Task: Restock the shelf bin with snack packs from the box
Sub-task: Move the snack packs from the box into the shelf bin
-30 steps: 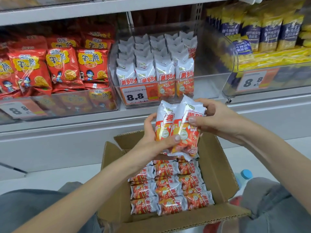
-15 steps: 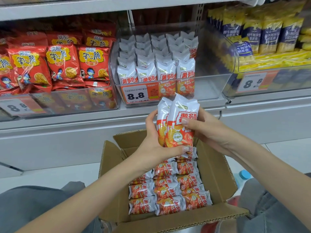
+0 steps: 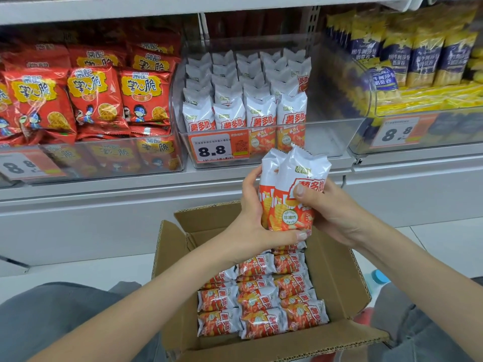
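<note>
Two white-and-orange snack packs [image 3: 292, 194] stand upright between my hands, above the open cardboard box [image 3: 337, 278]. My left hand [image 3: 251, 220] grips them from the left and underneath. My right hand [image 3: 329, 210] grips them from the right, thumb pressed on the front pack. Several more of the same packs [image 3: 258, 299] lie flat in rows inside the box. The clear shelf bin [image 3: 326, 142] straight ahead holds rows of matching packs [image 3: 243, 100] on its left side; its right part is bare.
A bin of red snack bags [image 3: 91, 100] stands to the left, a bin of yellow-and-blue packs [image 3: 418, 58] to the right. Orange 8.8 price tags [image 3: 217, 148] hang on the bin fronts. My knees flank the box; a blue-capped bottle [image 3: 376, 278] lies at right.
Both hands have squared the two packs together and turned them upright. The packs now sit slightly closer to the shelf bin.
</note>
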Tool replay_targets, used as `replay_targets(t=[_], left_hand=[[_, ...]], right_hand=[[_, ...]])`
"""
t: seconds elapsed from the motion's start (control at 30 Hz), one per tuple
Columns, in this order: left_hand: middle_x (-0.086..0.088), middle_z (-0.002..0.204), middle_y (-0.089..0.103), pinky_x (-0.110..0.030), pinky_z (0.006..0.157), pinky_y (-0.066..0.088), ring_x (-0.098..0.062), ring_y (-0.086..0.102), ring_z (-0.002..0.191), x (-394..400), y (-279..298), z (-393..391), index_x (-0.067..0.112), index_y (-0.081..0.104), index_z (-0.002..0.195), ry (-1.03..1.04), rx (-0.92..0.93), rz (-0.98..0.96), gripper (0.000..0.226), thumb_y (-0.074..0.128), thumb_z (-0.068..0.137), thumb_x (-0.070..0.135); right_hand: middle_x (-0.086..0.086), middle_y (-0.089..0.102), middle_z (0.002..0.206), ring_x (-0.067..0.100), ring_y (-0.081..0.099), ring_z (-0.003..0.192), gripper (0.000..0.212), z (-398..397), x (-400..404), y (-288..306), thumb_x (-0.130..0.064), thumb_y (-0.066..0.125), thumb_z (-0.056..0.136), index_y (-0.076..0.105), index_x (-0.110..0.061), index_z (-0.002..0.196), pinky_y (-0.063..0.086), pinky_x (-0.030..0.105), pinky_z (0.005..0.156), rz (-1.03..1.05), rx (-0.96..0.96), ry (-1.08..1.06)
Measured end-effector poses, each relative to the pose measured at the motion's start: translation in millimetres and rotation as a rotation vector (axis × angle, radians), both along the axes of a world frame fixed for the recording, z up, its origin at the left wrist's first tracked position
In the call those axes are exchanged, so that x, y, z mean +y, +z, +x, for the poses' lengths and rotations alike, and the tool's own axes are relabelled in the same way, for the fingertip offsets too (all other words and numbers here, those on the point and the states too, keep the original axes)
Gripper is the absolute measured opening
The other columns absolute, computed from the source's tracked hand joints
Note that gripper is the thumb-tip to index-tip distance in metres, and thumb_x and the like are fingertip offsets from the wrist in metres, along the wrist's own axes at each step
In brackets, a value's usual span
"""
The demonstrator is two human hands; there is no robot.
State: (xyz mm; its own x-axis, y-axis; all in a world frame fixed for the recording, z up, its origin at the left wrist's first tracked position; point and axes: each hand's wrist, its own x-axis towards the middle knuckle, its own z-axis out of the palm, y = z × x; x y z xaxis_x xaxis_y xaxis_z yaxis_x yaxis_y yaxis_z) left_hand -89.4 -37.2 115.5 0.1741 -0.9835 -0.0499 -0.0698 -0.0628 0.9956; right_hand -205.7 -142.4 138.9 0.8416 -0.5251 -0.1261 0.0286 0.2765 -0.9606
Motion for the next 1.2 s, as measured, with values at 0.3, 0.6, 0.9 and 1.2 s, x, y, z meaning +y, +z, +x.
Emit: replay_targets(t=[0.3, 0.6, 0.9, 1.2], left_hand=[[0.013, 0.140, 0.019, -0.038, 0.102, 0.046, -0.015, 0.038, 0.133, -12.1, -9.1, 3.5, 0.053, 0.005, 0.132, 0.023, -0.167, -0.029, 0.107, 0.078, 0.055, 0.052], [0.017, 0.133, 0.024, -0.037, 0.105, 0.041, -0.009, 0.031, 0.128, -26.2, 25.5, 20.2, 0.040, 0.013, 0.144, 0.041, -0.623, -0.094, 0.109, 0.073, 0.057, 0.067], [-0.015, 0.121, 0.057, -0.044, 0.093, 0.048, -0.035, 0.052, 0.111, -53.7, 30.3, 104.8, 0.002, 0.053, 0.126, 0.244, -1.647, -0.261, 0.069, 0.078, 0.072, 0.036], [-0.013, 0.136, 0.050, -0.045, 0.102, 0.043, -0.032, 0.044, 0.127, -60.4, 21.7, 115.2, 0.007, 0.045, 0.138, 0.214, -1.702, -0.177, 0.082, 0.076, 0.071, 0.043]], right_hand=[[0.000, 0.074, 0.097, 0.018, 0.070, 0.093, 0.068, -0.6, -6.9, 2.2, -0.037, 0.083, 0.047, 0.061, -0.022, 0.109, 0.057, 0.029, 0.075, -0.173, 0.029, -0.081], [-0.004, 0.074, 0.097, 0.017, 0.071, 0.092, 0.096, -9.5, -38.3, 41.0, -0.056, 0.090, 0.027, 0.058, -0.023, 0.112, 0.058, 0.030, 0.074, -0.304, 0.050, -0.237], [-0.005, 0.069, 0.102, 0.005, 0.068, 0.088, 0.037, 25.4, -122.5, 114.4, -0.038, 0.081, 0.070, 0.056, -0.034, 0.097, 0.054, 0.021, 0.071, -0.716, 0.223, -0.374], [-0.007, 0.058, 0.099, 0.013, 0.056, 0.092, 0.059, 85.7, -185.0, 98.4, -0.042, 0.078, 0.073, 0.050, -0.020, 0.120, 0.045, 0.027, 0.081, -0.663, 0.433, -0.388]])
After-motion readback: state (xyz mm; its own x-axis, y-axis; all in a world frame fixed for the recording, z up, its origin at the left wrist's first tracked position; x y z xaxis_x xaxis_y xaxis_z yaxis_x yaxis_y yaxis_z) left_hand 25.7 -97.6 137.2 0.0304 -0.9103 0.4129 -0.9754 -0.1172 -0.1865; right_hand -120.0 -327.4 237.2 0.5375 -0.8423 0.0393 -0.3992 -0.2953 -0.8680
